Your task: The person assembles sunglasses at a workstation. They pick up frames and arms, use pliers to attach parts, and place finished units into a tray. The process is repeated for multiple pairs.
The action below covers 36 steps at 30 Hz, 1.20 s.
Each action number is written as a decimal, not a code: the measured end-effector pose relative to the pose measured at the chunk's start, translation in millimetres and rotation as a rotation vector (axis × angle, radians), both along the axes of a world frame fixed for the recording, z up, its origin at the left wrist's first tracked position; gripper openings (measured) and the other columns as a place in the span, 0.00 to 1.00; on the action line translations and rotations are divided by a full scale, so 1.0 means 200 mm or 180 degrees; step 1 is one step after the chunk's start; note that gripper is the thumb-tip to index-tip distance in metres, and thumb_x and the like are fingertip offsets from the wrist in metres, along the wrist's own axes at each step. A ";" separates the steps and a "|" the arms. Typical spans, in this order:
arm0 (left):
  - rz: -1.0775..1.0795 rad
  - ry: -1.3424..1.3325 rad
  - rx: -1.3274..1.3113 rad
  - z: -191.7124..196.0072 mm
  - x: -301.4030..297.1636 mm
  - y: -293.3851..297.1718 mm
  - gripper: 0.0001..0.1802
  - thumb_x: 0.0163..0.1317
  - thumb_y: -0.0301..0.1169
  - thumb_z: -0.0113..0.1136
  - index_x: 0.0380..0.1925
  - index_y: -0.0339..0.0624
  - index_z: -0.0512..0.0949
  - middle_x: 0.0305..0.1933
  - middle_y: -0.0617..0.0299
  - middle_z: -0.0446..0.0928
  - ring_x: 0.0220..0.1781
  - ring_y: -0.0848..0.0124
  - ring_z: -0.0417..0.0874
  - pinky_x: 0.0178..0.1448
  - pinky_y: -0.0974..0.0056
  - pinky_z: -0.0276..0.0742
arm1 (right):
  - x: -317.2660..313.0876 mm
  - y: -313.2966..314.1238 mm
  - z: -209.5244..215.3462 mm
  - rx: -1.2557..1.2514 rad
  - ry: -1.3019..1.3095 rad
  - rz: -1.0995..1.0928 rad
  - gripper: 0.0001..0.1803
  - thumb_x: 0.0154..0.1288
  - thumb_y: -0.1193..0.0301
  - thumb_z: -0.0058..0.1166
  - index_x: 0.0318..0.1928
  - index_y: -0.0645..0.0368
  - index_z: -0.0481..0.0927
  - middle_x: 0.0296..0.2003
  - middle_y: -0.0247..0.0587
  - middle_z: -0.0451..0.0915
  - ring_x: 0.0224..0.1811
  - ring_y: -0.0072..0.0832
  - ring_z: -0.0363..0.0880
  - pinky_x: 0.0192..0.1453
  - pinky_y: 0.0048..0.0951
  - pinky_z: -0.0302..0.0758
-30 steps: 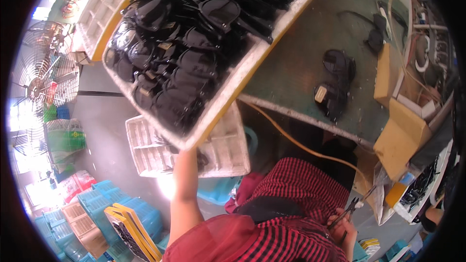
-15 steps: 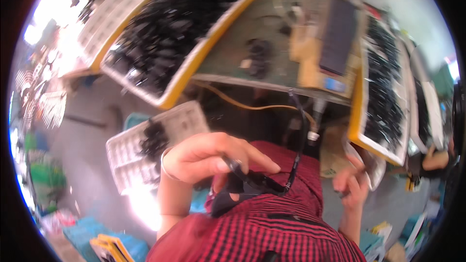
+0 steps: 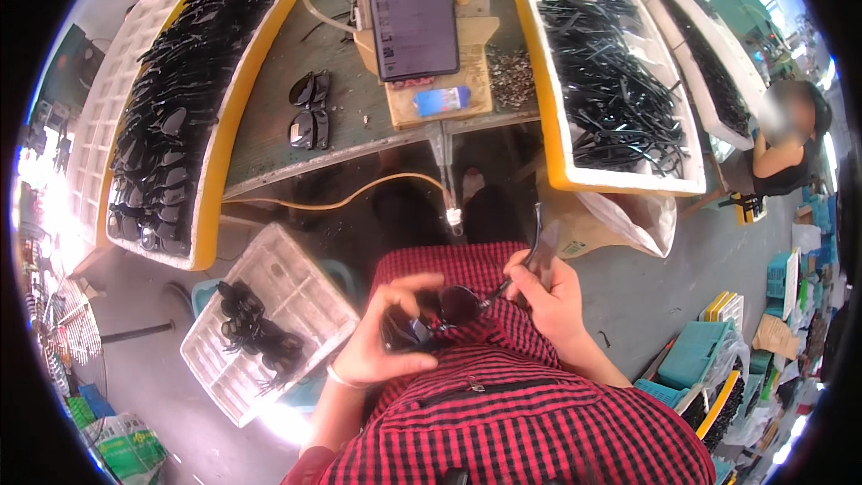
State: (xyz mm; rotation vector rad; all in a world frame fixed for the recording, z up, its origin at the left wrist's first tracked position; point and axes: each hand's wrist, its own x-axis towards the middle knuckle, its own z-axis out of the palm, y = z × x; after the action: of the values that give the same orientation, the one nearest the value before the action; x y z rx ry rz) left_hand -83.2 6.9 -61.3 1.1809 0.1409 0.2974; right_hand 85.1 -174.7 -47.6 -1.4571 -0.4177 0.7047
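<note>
In front of my red-and-black checked clothing I hold a pair of dark sunglasses (image 3: 460, 304). My left hand (image 3: 377, 332) is curled around one side of the frame, its thumb below and fingers above. My right hand (image 3: 549, 298) pinches a temple on the other side, which points up and away. One lens shows between the two hands. Beyond them, two dark pairs of glasses (image 3: 310, 112) lie on the workbench (image 3: 350, 139).
To the left, a yellow-edged tray (image 3: 215, 207) holds many dark glasses; a pale compartment tray (image 3: 310, 283) below holds several more. A yellow-edged tray (image 3: 558, 139) of loose black temples stands right. A phone (image 3: 413, 18) rests on the bench machine. A person (image 3: 781, 139) sits far right.
My right hand, earlier apart at the right, has come in and taken hold of the temple. The glasses have turned in my left hand. The whole view has shifted.
</note>
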 end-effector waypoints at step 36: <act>0.0929 0.0881 -0.1628 0.08 0.43 0.08 0.28 0.76 0.49 0.41 0.56 0.33 0.71 0.52 0.47 0.77 0.54 0.54 0.82 0.60 0.47 0.79 | 0.11 0.26 -0.11 0.1000 0.0998 -0.0461 0.09 0.75 0.73 0.46 0.50 0.65 0.73 0.35 0.46 0.82 0.47 0.39 0.84 0.55 0.38 0.80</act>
State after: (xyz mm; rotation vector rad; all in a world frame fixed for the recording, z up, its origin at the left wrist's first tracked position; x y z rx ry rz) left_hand 3.1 22.8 -45.3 0.6845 0.5997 0.3277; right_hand 107.8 -123.5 -68.6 -1.0480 -0.1681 0.7020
